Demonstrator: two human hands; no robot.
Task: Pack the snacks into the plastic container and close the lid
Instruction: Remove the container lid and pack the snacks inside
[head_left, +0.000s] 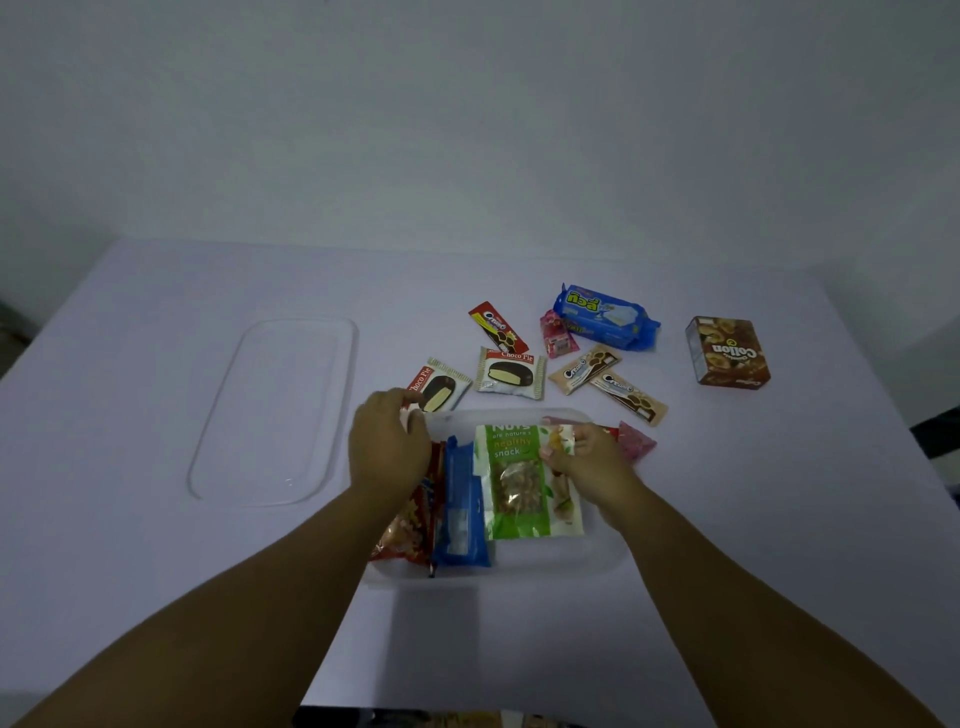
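A clear plastic container (597, 564) sits in front of me. Inside it stand a red snack bag (410, 530), a blue cookie pack (462, 514) and a green nut pouch (514, 483). My right hand (587, 460) pinches the nut pouch's upper right edge. My left hand (387, 447) rests at the container's far left corner, its fingers closed on a Choco Pie pack (439, 389) that lies just outside. The clear lid (275, 410) lies flat to the left.
Loose snacks lie beyond the container: a second Choco Pie (511, 373), a red cookie stick (497, 327), two beige cookie sticks (584, 368), a blue wafer pack (605, 317), pink candy packs (557, 335) and a brown Collon box (727, 352). A pink pack (636, 440) touches the container's right side.
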